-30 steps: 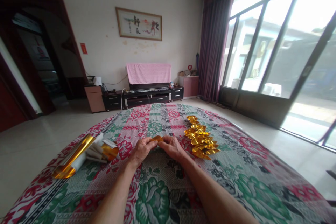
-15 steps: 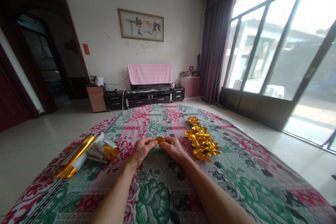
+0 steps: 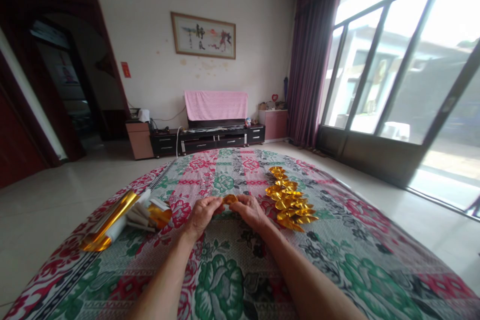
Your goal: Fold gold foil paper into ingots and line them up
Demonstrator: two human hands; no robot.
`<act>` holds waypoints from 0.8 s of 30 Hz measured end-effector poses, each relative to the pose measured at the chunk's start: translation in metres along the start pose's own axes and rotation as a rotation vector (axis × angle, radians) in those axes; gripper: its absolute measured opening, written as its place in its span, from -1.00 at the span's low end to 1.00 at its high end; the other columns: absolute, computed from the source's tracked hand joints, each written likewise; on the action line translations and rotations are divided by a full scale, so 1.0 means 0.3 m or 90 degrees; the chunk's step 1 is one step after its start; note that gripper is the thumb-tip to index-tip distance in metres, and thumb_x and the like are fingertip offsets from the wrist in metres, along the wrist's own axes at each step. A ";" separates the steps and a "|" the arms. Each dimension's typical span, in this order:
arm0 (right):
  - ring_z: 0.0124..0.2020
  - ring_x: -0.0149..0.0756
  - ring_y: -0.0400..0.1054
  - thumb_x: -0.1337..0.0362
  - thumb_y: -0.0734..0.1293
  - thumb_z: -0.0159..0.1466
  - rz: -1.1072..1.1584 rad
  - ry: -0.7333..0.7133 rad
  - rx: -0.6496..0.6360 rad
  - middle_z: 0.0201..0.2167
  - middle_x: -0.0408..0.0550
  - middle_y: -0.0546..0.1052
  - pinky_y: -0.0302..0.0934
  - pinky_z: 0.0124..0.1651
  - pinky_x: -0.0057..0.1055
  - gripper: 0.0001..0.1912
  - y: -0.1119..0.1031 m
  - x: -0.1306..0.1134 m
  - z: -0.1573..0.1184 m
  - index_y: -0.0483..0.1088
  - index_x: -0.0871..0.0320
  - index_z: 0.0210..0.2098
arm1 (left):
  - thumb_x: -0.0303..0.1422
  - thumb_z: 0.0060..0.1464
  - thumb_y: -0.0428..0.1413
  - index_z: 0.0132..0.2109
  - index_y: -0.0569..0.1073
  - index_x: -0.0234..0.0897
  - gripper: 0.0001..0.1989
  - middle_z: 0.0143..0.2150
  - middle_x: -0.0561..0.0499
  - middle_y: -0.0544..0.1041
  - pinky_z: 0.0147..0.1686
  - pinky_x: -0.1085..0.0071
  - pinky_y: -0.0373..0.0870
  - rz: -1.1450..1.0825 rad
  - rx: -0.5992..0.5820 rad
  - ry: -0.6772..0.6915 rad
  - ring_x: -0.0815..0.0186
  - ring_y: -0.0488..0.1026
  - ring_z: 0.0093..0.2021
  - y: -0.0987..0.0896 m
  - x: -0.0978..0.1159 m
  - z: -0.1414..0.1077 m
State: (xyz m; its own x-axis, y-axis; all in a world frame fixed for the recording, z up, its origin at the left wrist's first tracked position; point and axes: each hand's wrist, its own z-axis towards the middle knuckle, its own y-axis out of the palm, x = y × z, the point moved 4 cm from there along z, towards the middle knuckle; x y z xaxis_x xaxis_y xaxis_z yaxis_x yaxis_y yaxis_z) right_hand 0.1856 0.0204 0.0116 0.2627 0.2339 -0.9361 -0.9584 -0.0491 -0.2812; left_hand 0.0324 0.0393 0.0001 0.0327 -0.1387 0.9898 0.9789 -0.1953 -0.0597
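Note:
Above the middle of the cloth-covered table, my left hand [image 3: 204, 215] pinches one end of a small gold foil paper ingot [image 3: 230, 199]. My right hand [image 3: 250, 211] grips its other end, so the piece spans between my fingertips. Part of it is hidden by the thumbs and fingers. To the right of my right hand lies a row of folded gold paper ingots [image 3: 288, 200], boat-shaped and overlapping. Over on the left, gold foil sheets [image 3: 116, 217] lie partly rolled beside several whitish paper rolls [image 3: 138, 216].
A floral tablecloth [image 3: 219, 285] in red, green and grey covers the round-edged table. Beyond it, a low black cabinet [image 3: 213, 142] stands against the wall, with a pink cloth [image 3: 216, 105] draped over a screen. Large glass doors [image 3: 397, 75] are on the right.
The gold ingot has turned slightly between my fingers, showing a more rounded, shaped edge. Both hands stay in nearly the same place, and the view has shifted slightly.

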 end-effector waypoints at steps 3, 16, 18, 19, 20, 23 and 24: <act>-0.63 -0.53 -0.07 0.22 0.23 0.01 0.010 0.008 0.005 -0.72 -0.28 0.10 -0.19 -0.57 -0.52 -0.78 -0.001 -0.015 -0.008 0.16 0.17 -0.68 | -0.06 -0.05 0.06 -0.40 0.51 -0.32 -0.62 -0.52 -0.01 0.52 -0.37 0.40 0.28 -0.020 0.015 -0.016 0.31 0.40 -0.47 -0.005 0.004 0.001; -0.62 -0.53 -0.06 0.18 0.28 0.05 -0.006 -0.034 -0.010 -0.69 -0.27 0.11 -0.18 -0.58 -0.54 -0.75 0.004 -0.013 -0.006 0.21 0.19 -0.64 | -0.16 -0.13 0.16 -0.36 0.49 -0.36 -0.69 -0.56 0.11 0.39 -0.51 0.50 0.11 0.040 -0.066 0.002 0.43 0.24 -0.54 0.016 0.010 -0.008; -0.62 -0.54 -0.06 0.15 0.29 0.05 0.003 -0.032 -0.004 -0.69 -0.26 0.11 -0.17 -0.58 -0.53 -0.73 0.003 -0.022 -0.010 0.23 0.19 -0.64 | -0.17 -0.13 0.16 -0.38 0.48 -0.36 -0.71 -0.57 0.11 0.38 -0.50 0.51 0.10 0.021 -0.060 0.002 0.44 0.23 -0.54 0.013 0.006 -0.006; -0.63 -0.54 -0.06 0.14 0.29 0.04 0.008 -0.027 0.003 -0.70 -0.26 0.11 -0.17 -0.58 -0.53 -0.73 0.002 -0.025 -0.012 0.23 0.19 -0.64 | -0.18 -0.13 0.16 -0.38 0.47 -0.36 -0.71 -0.57 0.11 0.38 -0.51 0.51 0.10 0.009 -0.055 0.000 0.44 0.23 -0.54 0.011 0.003 -0.004; -0.63 -0.54 -0.06 0.13 0.30 0.04 0.012 -0.022 0.010 -0.70 -0.27 0.11 -0.16 -0.58 -0.53 -0.72 0.000 -0.029 -0.014 0.24 0.19 -0.64 | -0.19 -0.13 0.16 -0.39 0.47 -0.36 -0.72 -0.58 0.11 0.38 -0.51 0.51 0.10 -0.005 -0.048 -0.004 0.44 0.23 -0.54 0.009 0.000 -0.003; -0.64 -0.54 -0.07 0.13 0.32 0.02 0.033 -0.005 0.027 -0.72 -0.27 0.11 -0.15 -0.57 -0.52 -0.70 -0.004 -0.037 -0.017 0.22 0.19 -0.67 | -0.20 -0.13 0.16 -0.39 0.47 -0.35 -0.74 -0.56 0.10 0.41 -0.48 0.52 0.14 -0.035 -0.015 -0.011 0.44 0.27 -0.53 0.002 -0.003 -0.001; -0.64 -0.54 -0.08 0.13 0.32 0.02 0.043 -0.003 0.030 -0.72 -0.28 0.10 -0.15 -0.57 -0.52 -0.69 -0.004 -0.039 -0.018 0.21 0.19 -0.68 | -0.20 -0.14 0.16 -0.39 0.46 -0.34 -0.74 -0.56 0.10 0.41 -0.47 0.52 0.16 -0.039 -0.003 -0.012 0.44 0.28 -0.52 0.000 -0.002 -0.001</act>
State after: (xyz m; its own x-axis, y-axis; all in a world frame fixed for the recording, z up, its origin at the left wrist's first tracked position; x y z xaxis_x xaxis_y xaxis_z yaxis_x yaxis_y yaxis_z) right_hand 0.1844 0.0124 0.0218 0.1971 0.2360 -0.9516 -0.9781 -0.0189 -0.2073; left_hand 0.0323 0.0391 -0.0006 -0.0226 -0.1075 0.9939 0.9783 -0.2072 -0.0002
